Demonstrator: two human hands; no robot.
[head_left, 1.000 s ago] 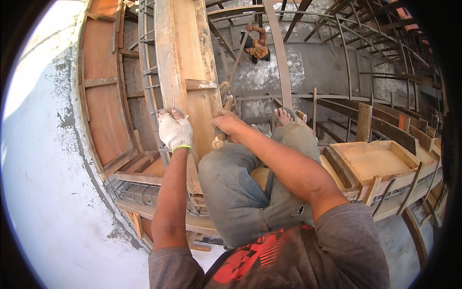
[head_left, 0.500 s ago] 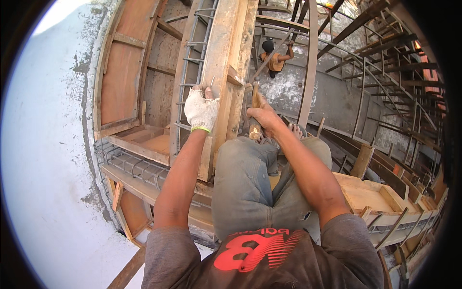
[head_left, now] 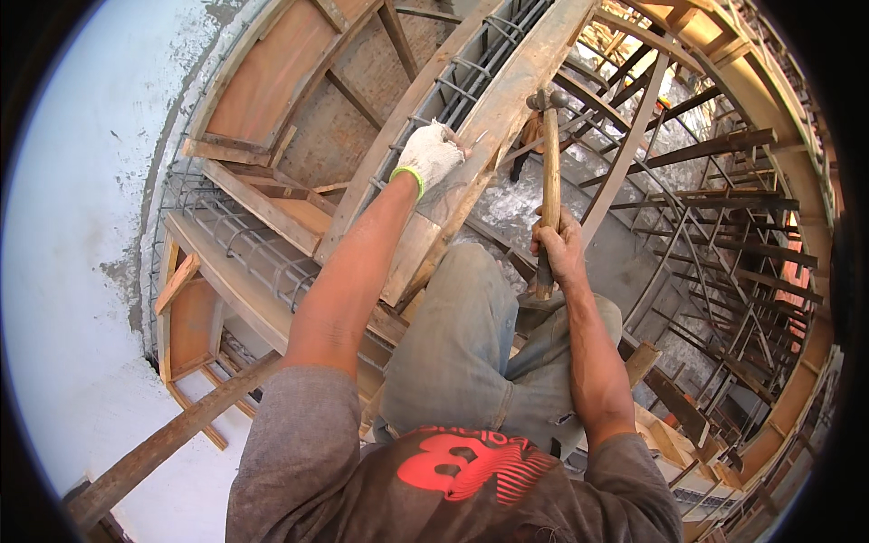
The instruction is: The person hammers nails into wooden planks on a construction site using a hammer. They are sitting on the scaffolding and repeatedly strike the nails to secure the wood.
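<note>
My left hand (head_left: 433, 156), in a white knitted glove with bare fingertips, pinches a thin nail (head_left: 481, 138) over the face of a long wooden plank (head_left: 509, 101). The nail's end sticks out past the fingertips; whether its point touches the wood I cannot tell. My right hand (head_left: 560, 242) is closed round the lower part of a hammer's wooden handle (head_left: 551, 172). The dark metal hammer head (head_left: 548, 100) is up beyond the hand, apart from the plank and to the right of the nail.
A steel rebar cage (head_left: 466, 77) runs along the plank's left side. Plywood formwork panels (head_left: 281, 68) stand farther left. To the right, the structure drops to a lower floor (head_left: 507, 204) with many timber props (head_left: 715, 240). A person (head_left: 528, 145) down there is partly hidden behind the hammer.
My right hand has raised the hammer from low by the knees, moving right, and its head now shows plainly. The view has turned; my left hand still holds the nail at the plank.
</note>
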